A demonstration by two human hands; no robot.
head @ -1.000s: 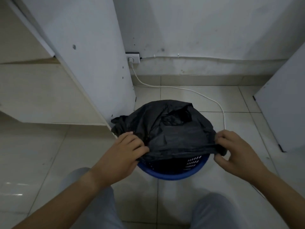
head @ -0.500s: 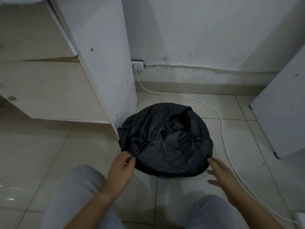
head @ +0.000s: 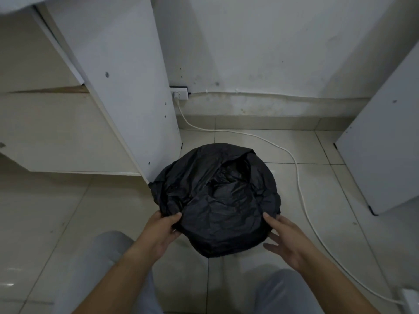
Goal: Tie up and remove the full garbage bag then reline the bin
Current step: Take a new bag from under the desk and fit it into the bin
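Black bag (head: 217,200) lies draped over the bin's mouth on the floor (head: 56,211), directly btwn the two grips. Bin itself is hidden under the film. Left grip (head: 162,232) is clamped on the bag's hem, thumb on top, fingers curled under the fold. Right grip (head: 288,236) is apart: fingers fairly straight, thumb just touching the film on the opposite side, holding nothing.

Handling, as a guess: thin crinkled plastic, v. soft, no stiffness, near weightless. It'll go wherever it's pulled and could pop off the rim if tugged one-sided. Prob slippery when flat, so bunch it for purchase. Looks like a fresh liner w/ slack sunk into the middle just ahead of both grips, so relining seems nearly done.

Best hold is the hem only, pinched thumb-over-fingers, both sides at once, pulling outward + down. Don't grab the centre; a hard yank may tear the film.

White cable (head: 297,177) runs just beyond the right grip; cabinet panel (head: 127,98) stands beyond the left grip.
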